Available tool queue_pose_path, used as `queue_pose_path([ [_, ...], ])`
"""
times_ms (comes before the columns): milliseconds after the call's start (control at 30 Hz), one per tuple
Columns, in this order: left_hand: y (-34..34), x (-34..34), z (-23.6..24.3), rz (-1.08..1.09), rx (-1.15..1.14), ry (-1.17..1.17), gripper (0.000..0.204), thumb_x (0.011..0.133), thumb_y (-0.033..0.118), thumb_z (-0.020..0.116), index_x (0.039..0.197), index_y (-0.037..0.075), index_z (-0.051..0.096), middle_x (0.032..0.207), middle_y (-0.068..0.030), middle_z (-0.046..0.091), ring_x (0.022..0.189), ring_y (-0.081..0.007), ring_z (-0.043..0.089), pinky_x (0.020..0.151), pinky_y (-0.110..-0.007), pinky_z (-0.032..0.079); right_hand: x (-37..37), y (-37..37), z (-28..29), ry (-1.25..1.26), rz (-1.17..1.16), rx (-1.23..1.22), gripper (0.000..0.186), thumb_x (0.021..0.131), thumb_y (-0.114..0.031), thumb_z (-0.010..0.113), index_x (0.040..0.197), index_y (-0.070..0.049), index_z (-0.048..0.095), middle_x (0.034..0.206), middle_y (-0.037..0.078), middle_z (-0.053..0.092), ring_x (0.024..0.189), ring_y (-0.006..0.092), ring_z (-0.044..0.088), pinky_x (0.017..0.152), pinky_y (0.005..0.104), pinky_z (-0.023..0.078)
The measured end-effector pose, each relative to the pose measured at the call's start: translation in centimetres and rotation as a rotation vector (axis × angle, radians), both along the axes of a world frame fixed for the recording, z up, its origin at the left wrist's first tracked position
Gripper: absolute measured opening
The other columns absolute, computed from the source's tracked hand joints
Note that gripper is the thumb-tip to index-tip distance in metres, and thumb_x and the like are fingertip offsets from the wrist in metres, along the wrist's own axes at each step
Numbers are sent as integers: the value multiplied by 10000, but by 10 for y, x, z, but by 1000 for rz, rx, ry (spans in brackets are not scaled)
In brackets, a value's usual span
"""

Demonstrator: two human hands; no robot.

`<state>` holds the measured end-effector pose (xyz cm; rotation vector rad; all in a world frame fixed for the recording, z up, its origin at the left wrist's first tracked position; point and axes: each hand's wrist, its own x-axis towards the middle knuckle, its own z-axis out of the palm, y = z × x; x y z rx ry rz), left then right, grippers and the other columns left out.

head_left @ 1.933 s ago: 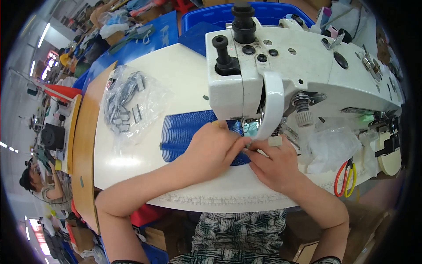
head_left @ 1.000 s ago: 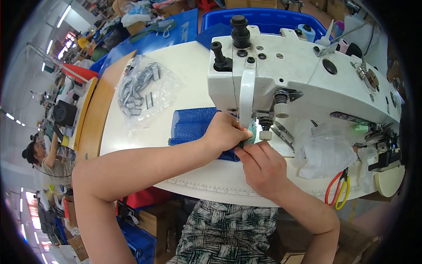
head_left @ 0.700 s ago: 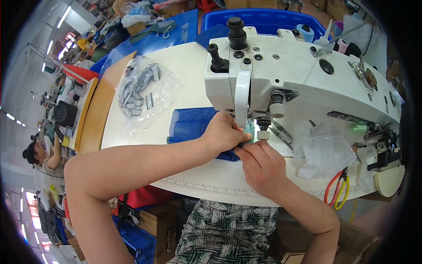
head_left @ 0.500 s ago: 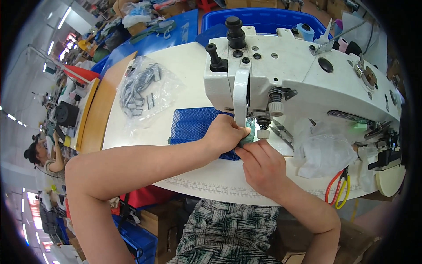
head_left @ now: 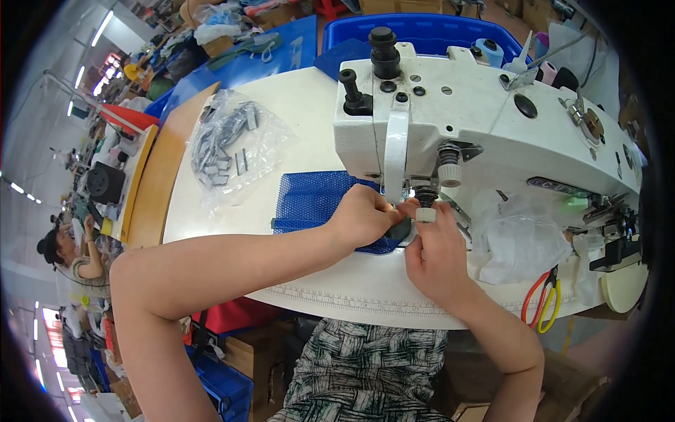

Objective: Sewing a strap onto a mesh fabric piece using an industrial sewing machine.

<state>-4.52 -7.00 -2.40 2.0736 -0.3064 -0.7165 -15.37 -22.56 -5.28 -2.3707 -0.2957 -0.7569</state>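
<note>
In front of me a white sewing machine [head_left: 485,133] stands with its head over the work. My left hand [head_left: 365,218] is closed on blue mesh fabric [head_left: 309,199], thumb and forefinger pinching by the needle area. A dark grey-green piece [head_left: 401,231] lies on the mesh between my hands. My right hand [head_left: 439,257] is right beside it, its fingers bent together up against the machine's lower white knob [head_left: 425,215]. That knob partly covers those fingertips, so anything between them is hidden.
A clear plastic bag of small grey pieces [head_left: 228,144] lies at the left of the table. Right of the machine's needle are a crumpled translucent bag [head_left: 524,243] and red-and-yellow-handled scissors [head_left: 541,302]. A blue bin [head_left: 422,27] stands behind; another person [head_left: 74,253] sits far left.
My right hand has moved up and slightly right, from the fabric's near edge to beside the needle area. My left hand stays on the mesh, shifted slightly right. The view has moved slightly.
</note>
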Motion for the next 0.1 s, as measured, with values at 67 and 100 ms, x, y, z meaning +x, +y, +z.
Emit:
queue_pose_path([
  [67, -3, 0, 2, -18, 90, -27, 285, 873, 207, 787, 713, -23, 733, 637, -118, 669, 555, -183, 605, 556, -350, 488, 0, -1, -5, 44, -7, -114, 378, 712, 16, 631, 1087, 59, 613, 1232, 228, 574, 1151, 403, 555, 922, 485, 519],
  [100, 1, 0, 0, -55, 72, -58, 293, 871, 241, 791, 686, 20, 743, 639, -101, 683, 566, -212, 622, 569, -369, 497, 0, -1, -5, 47, -10, -116, 378, 712, 16, 631, 1087, 59, 613, 1232, 228, 574, 1151, 403, 555, 922, 485, 519],
])
